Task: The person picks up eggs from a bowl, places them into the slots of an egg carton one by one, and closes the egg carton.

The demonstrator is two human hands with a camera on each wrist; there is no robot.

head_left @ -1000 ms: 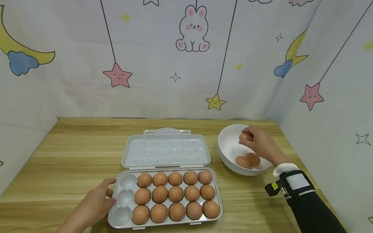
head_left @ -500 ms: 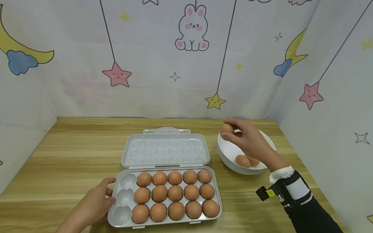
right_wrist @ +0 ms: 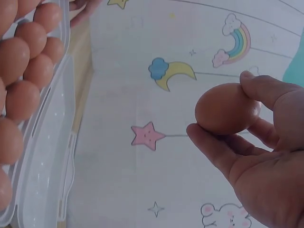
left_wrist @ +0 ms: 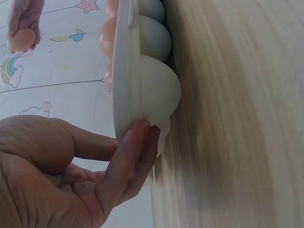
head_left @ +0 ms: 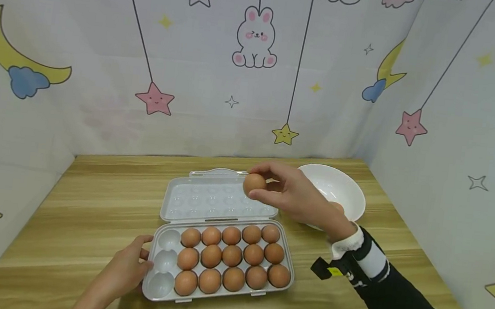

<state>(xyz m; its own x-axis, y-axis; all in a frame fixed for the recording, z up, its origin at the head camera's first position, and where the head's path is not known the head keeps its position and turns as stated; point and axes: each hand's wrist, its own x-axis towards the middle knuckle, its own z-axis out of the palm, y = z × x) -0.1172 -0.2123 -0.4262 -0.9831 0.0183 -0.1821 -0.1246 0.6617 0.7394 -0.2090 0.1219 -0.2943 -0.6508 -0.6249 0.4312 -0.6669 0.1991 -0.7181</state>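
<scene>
A brown egg (head_left: pixel 255 184) is pinched between the thumb and fingertips of my right hand (head_left: pixel 291 192), held in the air over the lid (head_left: pixel 197 204) of the egg box. In the right wrist view the same egg (right_wrist: pixel 227 109) shows its smooth side. The box's base (head_left: pixel 160 285) lies in front of the lid, filled with brown eggs (head_left: pixel 211 256) except for the three cups of its left column. My left hand (head_left: pixel 127 267) grips the base's left end; in the left wrist view its fingers (left_wrist: pixel 126 161) bend under the rim, against a rounded cup (left_wrist: pixel 159 90).
A white bowl (head_left: pixel 348 188) stands behind my right forearm at the back right, an egg (head_left: pixel 337 207) partly visible in it. The wooden table (head_left: pixel 102 199) ends at a printed cloth backdrop (head_left: pixel 186 133) behind and at both sides.
My right hand has lifted the egg out of the bowl and carried it left, to over the egg box's lid. The left hand stays at the box's left end.
</scene>
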